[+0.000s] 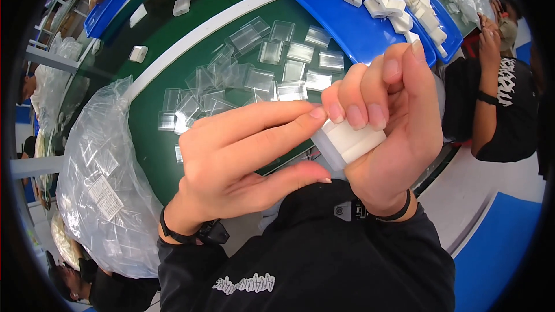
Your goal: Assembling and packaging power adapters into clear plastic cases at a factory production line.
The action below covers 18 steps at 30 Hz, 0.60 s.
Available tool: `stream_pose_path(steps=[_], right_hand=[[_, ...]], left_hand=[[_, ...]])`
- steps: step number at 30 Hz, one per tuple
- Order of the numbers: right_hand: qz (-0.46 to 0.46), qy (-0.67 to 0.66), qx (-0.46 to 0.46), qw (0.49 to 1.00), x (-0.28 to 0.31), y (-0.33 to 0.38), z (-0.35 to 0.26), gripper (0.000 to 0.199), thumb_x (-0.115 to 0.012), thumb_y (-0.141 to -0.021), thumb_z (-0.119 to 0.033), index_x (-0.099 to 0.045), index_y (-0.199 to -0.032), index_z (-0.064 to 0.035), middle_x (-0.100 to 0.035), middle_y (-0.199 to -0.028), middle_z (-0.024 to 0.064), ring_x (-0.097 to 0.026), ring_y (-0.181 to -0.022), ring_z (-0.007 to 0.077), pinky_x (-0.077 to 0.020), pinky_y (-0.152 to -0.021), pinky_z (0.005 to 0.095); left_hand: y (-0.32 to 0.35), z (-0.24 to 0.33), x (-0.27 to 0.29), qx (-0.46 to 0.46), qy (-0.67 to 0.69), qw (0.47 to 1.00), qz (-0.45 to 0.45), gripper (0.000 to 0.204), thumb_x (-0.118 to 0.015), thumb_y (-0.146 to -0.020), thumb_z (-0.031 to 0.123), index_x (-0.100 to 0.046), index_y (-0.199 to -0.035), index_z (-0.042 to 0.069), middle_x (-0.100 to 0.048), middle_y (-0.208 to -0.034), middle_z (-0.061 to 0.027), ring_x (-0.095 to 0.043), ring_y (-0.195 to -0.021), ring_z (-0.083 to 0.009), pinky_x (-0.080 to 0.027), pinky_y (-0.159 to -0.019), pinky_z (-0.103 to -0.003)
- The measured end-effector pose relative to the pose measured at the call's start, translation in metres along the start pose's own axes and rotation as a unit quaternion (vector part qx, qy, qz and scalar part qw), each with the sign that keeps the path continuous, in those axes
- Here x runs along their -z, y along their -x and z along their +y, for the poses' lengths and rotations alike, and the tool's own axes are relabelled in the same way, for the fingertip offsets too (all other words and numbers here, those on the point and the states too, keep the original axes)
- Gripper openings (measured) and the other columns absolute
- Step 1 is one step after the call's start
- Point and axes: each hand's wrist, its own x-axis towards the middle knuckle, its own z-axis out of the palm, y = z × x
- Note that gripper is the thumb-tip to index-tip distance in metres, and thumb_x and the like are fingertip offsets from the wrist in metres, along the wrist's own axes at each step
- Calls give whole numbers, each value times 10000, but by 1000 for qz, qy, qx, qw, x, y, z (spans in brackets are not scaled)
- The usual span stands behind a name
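Observation:
In front of my body, my right hand (pixel 399 104) is closed round a small white plastic block (pixel 358 143), its fingers curled over the top and the thumb side beneath. A translucent cover (pixel 328 149) sits at the block's left end; how far it reaches under my fingers is hidden. My left hand (pixel 237 159) comes from the left with fingers stretched out. Its fingertips touch the upper left corner of the covered block, and its thumb stands apart below. Beyond my hands, several clear plastic sleeves (pixel 293 70) lie loose on the green work surface (pixel 151 156).
Blue trays (pixel 324 6) at the far right hold several white blocks (pixel 384 0). A big clear plastic bag (pixel 98 190) stands at the left. Past a white rail (pixel 214 26), single white pieces (pixel 181 6) lie on a green strip. Other people work at both sides.

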Motion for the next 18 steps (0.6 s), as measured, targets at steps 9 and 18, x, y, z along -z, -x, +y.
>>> stream_pose_path(steps=[9, 18], right_hand=[[-32, 84, 43, 995, -9, 9, 1, 251, -357, -968, -254, -409, -793, -82, -305, -518, -8, -341, -480, 114, -369, -505, 289], [-148, -8, -35, 988, 12, -3, -3, 264, -424, -923, -231, -450, -1091, -29, -513, -882, 99, -503, -862, 211, -419, -839, 370]], left_hand=[[5, 0, -1, -87, -94, 991, 26, 482, -845, -562, 239, -684, -902, -63, -672, -793, -184, -671, -672, -248, -534, -586, -264], [11, -6, -8, 221, 298, 926, 69, 268, -707, -785, 71, -635, -979, -98, -667, -873, -202, -678, -766, -221, -562, -674, -282]])
